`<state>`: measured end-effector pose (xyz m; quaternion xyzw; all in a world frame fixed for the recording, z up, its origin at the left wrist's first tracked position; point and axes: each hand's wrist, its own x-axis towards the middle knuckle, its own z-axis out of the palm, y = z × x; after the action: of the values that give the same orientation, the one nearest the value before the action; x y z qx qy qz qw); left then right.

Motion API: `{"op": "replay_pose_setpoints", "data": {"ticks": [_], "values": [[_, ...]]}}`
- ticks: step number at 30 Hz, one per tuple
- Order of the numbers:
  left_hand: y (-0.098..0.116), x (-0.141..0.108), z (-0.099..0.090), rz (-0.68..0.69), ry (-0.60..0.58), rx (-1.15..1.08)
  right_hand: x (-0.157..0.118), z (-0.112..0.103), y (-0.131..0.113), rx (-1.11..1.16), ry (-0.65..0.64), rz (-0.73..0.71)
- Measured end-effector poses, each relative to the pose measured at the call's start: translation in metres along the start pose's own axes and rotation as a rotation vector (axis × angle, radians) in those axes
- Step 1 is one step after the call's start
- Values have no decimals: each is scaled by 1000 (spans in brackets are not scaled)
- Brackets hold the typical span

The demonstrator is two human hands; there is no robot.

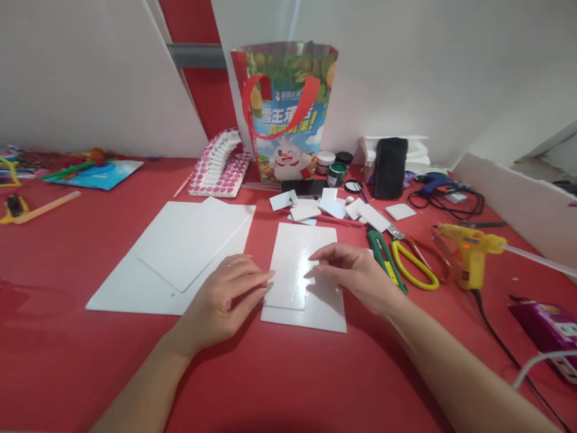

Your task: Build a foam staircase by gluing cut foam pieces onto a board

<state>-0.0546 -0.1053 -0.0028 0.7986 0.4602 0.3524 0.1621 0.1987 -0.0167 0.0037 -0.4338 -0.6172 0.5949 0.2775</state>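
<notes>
L hand (pixel 225 297) angles in, fingertips at white boards (pixel 287 255), grip unclear; R hand (pixel 356 272) arches over w/ thumb & fingers slightly apart.

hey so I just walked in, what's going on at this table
A person has both hands at an upper white board that overlaps a lower white board. The left hand has its fingertips at the upper board's left edge; the right hand is over the right side, contact unclear. A green cutter and yellow glue gun lie to the right.
</notes>
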Motion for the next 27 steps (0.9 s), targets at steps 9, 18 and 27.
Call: {"op": "replay_pose_setpoints", "data": {"ticks": [9, 18, 27], "values": [[33, 59, 2, -357, -67, -336, -3, 2, -8, 424, 20, 124], [35, 69, 49, -479, 77, -704, -11, 19, -1, 40, 197, -100], [26, 61, 45, -562, 32, -821, -9, 26, 4, 3, 186, -44]]}}
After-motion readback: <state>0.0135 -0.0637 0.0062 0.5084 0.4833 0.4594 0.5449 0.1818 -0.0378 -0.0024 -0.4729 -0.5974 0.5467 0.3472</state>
